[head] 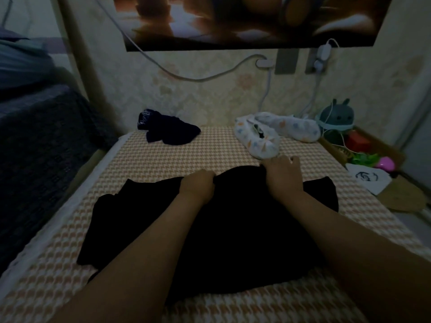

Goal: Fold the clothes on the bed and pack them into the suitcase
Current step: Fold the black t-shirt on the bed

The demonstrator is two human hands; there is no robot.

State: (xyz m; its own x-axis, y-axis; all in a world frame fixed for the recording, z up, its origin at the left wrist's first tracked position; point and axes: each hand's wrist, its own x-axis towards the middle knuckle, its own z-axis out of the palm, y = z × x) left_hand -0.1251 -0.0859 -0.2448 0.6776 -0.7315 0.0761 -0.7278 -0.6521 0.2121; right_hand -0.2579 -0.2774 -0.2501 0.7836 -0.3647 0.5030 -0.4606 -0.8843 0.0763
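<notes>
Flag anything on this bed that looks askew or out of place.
The small dark navy garment lies crumpled at the far left, and the white garment with coloured prints sprawls unfolded at the far right. Nothing looks spilled or damaged.

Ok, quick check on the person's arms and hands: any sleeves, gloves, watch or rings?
The left forearm and right forearm are bare to the frame's edge, with no sleeves in view. The left hand and right hand wear no gloves. No watch, band or ring shows, though the light is dim.
</notes>
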